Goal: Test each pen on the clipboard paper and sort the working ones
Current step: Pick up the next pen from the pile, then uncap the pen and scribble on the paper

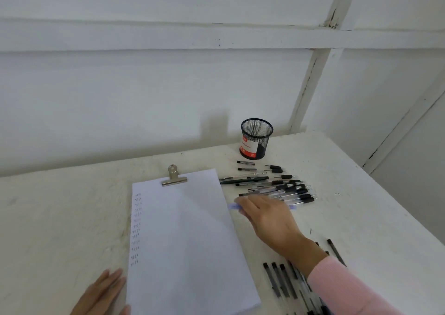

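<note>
A white sheet [187, 237] lies under a silver clip [173, 177], with a column of small ink scribbles [136, 228] down its left edge. A pile of black-grip pens [286, 187] lies to the right of the sheet's top. My right hand [267, 218] reaches to the pile's near edge, and its fingers curl over a blurred bluish pen [233, 206] that sticks out on both sides. A second group of pens [284, 283] lies near the front right, partly hidden by my pink sleeve. My left hand [103, 293] rests flat with straight fingers at the sheet's lower left edge.
A black mesh pen cup [255, 138] with a red and white label stands behind the pile, near the wall. A few short pen parts [246, 166] lie in front of the cup. The white table [60, 218] ends at the right along a slanted edge.
</note>
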